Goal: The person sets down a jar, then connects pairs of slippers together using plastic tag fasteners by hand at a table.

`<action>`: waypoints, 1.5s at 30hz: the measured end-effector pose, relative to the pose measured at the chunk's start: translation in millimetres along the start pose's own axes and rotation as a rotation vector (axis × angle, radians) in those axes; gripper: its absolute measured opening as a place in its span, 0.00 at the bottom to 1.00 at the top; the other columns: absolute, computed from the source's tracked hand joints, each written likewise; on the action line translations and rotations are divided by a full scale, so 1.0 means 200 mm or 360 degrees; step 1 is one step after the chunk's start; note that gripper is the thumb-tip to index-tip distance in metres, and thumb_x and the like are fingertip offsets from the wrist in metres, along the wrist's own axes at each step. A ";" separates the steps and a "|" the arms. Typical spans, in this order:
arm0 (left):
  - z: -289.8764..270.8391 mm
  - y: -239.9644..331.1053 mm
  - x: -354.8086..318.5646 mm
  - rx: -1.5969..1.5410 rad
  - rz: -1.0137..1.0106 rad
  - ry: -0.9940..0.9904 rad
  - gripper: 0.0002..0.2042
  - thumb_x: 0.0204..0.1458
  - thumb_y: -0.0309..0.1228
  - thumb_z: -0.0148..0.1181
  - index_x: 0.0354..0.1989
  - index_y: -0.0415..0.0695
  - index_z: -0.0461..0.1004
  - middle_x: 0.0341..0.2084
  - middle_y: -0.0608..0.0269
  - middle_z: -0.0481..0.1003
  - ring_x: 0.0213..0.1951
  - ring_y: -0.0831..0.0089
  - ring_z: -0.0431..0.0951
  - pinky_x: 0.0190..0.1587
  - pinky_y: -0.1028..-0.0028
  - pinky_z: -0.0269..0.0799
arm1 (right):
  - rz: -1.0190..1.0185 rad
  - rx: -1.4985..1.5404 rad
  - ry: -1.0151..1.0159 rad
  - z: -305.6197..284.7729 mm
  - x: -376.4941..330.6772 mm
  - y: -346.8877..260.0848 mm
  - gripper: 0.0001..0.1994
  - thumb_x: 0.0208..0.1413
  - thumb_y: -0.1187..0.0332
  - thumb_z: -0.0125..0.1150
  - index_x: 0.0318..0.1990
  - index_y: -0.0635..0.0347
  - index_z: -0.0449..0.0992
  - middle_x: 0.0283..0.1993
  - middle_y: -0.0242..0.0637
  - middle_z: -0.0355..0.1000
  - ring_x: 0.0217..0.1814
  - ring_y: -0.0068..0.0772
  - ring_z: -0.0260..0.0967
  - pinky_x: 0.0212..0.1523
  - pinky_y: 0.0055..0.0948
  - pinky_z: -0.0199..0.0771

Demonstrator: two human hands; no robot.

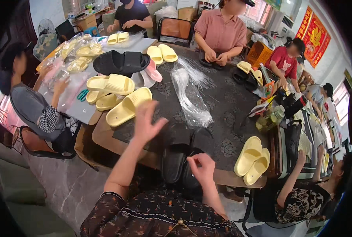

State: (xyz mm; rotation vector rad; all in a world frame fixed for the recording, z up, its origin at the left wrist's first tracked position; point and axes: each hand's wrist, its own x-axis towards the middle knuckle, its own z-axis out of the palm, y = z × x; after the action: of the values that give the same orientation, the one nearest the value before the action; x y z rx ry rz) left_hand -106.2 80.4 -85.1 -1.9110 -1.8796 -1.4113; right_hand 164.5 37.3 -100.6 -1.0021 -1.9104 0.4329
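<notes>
A pair of black slippers (173, 164) lies side by side at the table edge in front of me, toes pointing away. My right hand (203, 168) is over the right slipper with thumb and fingers pinched together; what they hold, if anything, is too small to make out. Slightly blurred, my left hand (145, 122) hovers left of the pair, fingers spread and holding nothing. Just beyond it a pale yellow slipper (118, 112) leans toward a pile of slippers. Past the black pair lies a clear plastic bag (190, 100) beside a bundle of thin clear strands (195, 73).
Two yellow slippers (249, 158) sit at the table's right corner. Black slippers (120, 63) top the left pile, near teal scissors (82, 94). A lidded jar (271, 118) stands at right beside clutter. Several people work around the tables.
</notes>
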 end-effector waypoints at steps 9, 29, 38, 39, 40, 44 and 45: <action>-0.43 -0.75 0.24 0.1054 -0.0381 0.0254 0.46 0.39 0.32 0.67 0.69 0.50 0.48 0.63 0.34 0.49 0.66 0.38 0.46 0.66 0.47 0.45 | 0.0537 -0.0250 -0.0540 0.04 -0.12 -0.04 0.27 0.47 0.45 0.64 0.44 0.62 0.73 0.27 0.38 0.73 0.30 0.42 0.73 0.30 0.36 0.72; -0.04 -0.23 0.01 -0.0036 -0.0506 -0.0430 0.13 0.45 0.28 0.65 0.41 0.46 0.74 0.21 0.59 0.71 0.24 0.69 0.74 0.28 0.69 0.68 | 0.0684 -0.0672 -0.0227 -0.02 -0.13 0.17 0.19 0.46 0.54 0.63 0.30 0.62 0.68 0.21 0.46 0.71 0.27 0.52 0.72 0.28 0.45 0.72; -0.10 0.12 -0.12 -0.1245 -0.1040 -0.0681 0.19 0.53 0.24 0.59 0.54 0.38 0.66 0.33 0.59 0.74 0.31 0.76 0.77 0.34 0.78 0.74 | 0.1012 -0.1148 0.0547 -0.79 -0.02 0.41 0.14 0.47 0.60 0.62 0.29 0.61 0.67 0.22 0.44 0.70 0.27 0.53 0.70 0.28 0.47 0.69; -0.10 0.16 -0.13 -0.1385 -0.1083 -0.0762 0.22 0.53 0.23 0.58 0.57 0.36 0.62 0.37 0.58 0.74 0.35 0.75 0.77 0.37 0.78 0.76 | 0.1002 -0.1253 0.0594 -0.86 -0.01 0.45 0.14 0.48 0.60 0.62 0.29 0.61 0.67 0.22 0.44 0.70 0.28 0.53 0.70 0.28 0.47 0.69; -0.11 0.22 -0.14 -0.1485 -0.1104 -0.0830 0.23 0.53 0.23 0.58 0.58 0.36 0.60 0.39 0.55 0.74 0.37 0.73 0.78 0.40 0.76 0.76 | 0.1000 -0.1380 0.0612 -0.91 0.00 0.51 0.15 0.50 0.59 0.61 0.30 0.61 0.67 0.22 0.43 0.70 0.28 0.53 0.70 0.29 0.47 0.69; -0.14 0.40 -0.17 -0.1876 -0.1025 -0.1074 0.27 0.54 0.20 0.54 0.62 0.34 0.53 0.45 0.48 0.73 0.45 0.65 0.78 0.48 0.70 0.75 | 0.1105 -0.1501 0.0574 -1.02 0.01 0.69 0.19 0.55 0.53 0.57 0.34 0.63 0.69 0.29 0.44 0.71 0.33 0.52 0.71 0.34 0.47 0.70; -0.14 0.43 -0.19 -0.1879 -0.1024 -0.1072 0.27 0.54 0.20 0.54 0.62 0.34 0.53 0.45 0.48 0.73 0.45 0.65 0.78 0.48 0.70 0.75 | 0.1084 -0.1567 0.0593 -1.03 0.01 0.72 0.21 0.56 0.51 0.56 0.38 0.65 0.70 0.32 0.45 0.72 0.35 0.51 0.71 0.36 0.46 0.70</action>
State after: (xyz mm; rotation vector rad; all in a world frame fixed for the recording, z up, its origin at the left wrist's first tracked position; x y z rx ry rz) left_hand -41.7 15.5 -50.3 -2.5860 -2.3156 -2.8390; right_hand 405.0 107.0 -83.6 -2.2081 -1.3523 -0.3812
